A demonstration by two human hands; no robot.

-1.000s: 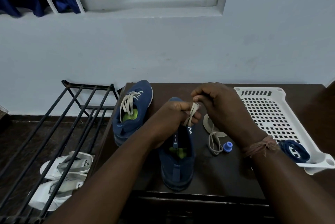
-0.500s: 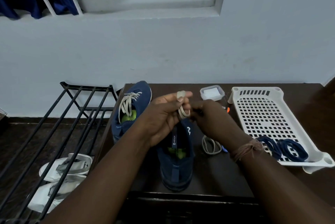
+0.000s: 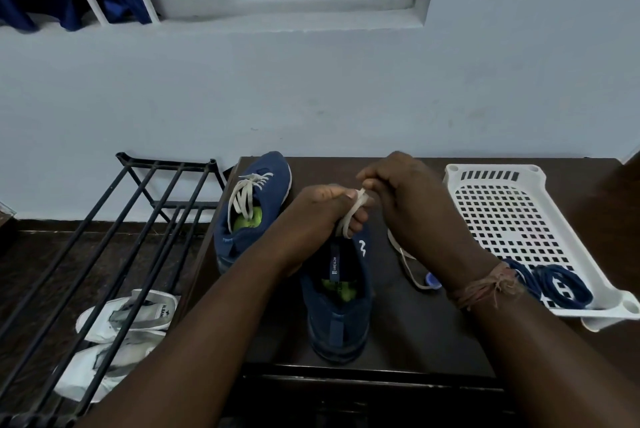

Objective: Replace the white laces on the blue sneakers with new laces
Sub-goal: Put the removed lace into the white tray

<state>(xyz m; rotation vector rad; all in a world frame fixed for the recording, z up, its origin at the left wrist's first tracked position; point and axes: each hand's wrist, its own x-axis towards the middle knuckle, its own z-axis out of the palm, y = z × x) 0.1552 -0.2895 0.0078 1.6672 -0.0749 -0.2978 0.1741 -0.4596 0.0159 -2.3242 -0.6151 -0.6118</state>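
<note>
- While the old white lace (image 3: pixel 353 216) is being wound into a bundle over the near sneaker (image 3: pixel 337 303), best to keep the loops tight round the left fingers and feed the free end with steady tension so it doesn't slip off.
- Left hand (image 3: pixel 329 211): fingers curled, gripping the coil of white lace, thumb pressing on top of it.
- Right hand (image 3: pixel 405 199): fingers bent, pinching the lace end just beside the left thumb; exact pinch point hard to see, probably thumb and forefinger.
- Near sneaker sits on the bench (image 3: pixel 408 334), toe away from the person, no lace visible in its eyelets, so judged already unlaced.
- Far sneaker (image 3: pixel 252 206) at the back left of the bench has its white lace in; that one is not yet done.
- More pale lace (image 3: pixel 403 265) trails on the bench under the right wrist, beside a small blue cap (image 3: pixel 433 280).
- New dark blue laces (image 3: pixel 557 285) lie coiled in the near corner of the white tray (image 3: pixel 491 173), right of the hands, untouched.
- Next judged: set the bundle aside, clear of the tray.
</note>
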